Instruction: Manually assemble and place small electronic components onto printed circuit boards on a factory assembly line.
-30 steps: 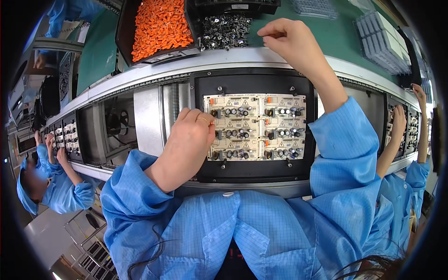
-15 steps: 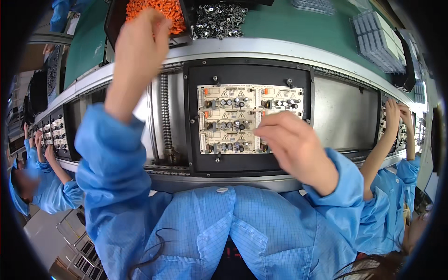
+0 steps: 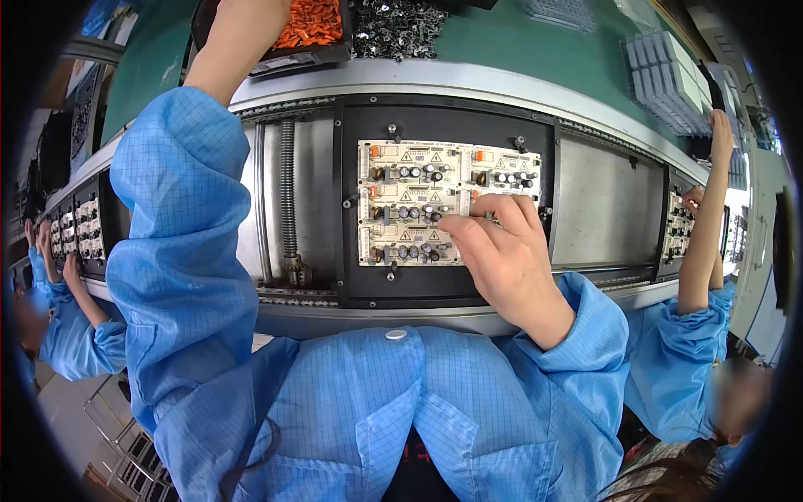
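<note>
My left hand [image 3: 247,25] reaches to the far left, at the near-left side of a black bin [image 3: 335,54] filled with small orange parts [image 3: 314,23]. The picture's upper edge cuts off its fingers. My right hand [image 3: 506,259] hovers over the lower right of a panel of cream circuit boards [image 3: 410,197], hiding part of it. Its thumb and forefinger are pinched together close to the capacitors; whatever they hold is hidden. Orange parts [image 3: 374,192] stand on several boards, near their upper left corners. The panel lies in a black carrier frame [image 3: 410,289].
A heap of small metal pieces [image 3: 397,29] lies right of the bin on the green bench [image 3: 519,50]. Stacked clear trays [image 3: 665,79] stand at the far right. Co-workers in blue work at both sides; one's arm [image 3: 707,217] reaches across the line at right.
My left hand has moved farther away, partly out of the picture at the top. My right hand has shifted slightly left and down over the boards. The right co-worker's arm has risen.
</note>
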Motion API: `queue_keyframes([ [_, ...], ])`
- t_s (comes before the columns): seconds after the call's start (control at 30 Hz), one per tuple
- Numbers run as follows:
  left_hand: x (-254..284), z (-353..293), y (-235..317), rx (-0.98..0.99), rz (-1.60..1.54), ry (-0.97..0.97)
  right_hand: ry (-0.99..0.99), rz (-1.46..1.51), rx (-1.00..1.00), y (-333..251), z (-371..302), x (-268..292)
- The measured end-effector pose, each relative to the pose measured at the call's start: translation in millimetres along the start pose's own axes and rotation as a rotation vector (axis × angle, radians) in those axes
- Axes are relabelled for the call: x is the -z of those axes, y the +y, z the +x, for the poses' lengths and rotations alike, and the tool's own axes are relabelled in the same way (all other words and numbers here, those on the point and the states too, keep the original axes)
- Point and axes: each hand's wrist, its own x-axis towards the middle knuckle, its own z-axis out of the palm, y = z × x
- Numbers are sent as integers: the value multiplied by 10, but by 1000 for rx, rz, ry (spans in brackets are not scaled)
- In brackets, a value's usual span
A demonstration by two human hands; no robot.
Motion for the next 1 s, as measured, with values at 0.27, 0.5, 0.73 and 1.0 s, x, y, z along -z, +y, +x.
queue_keyframes([
  [0.27, 15, 62, -60, -3, 59, -79, -13, -49, 22, -28, 39, 28],
  [0.5, 97, 97, 71, 51, -57, -20, -20, -122, 33, -27, -10, 35],
  [0.73, 431, -179, -64, 195, -745, -134, 197, 69, -141, -48, 37, 237],
  [1.0, 972, -1372, 521, 405, -846, -524, 380, 217, -273, -77, 3, -19],
])
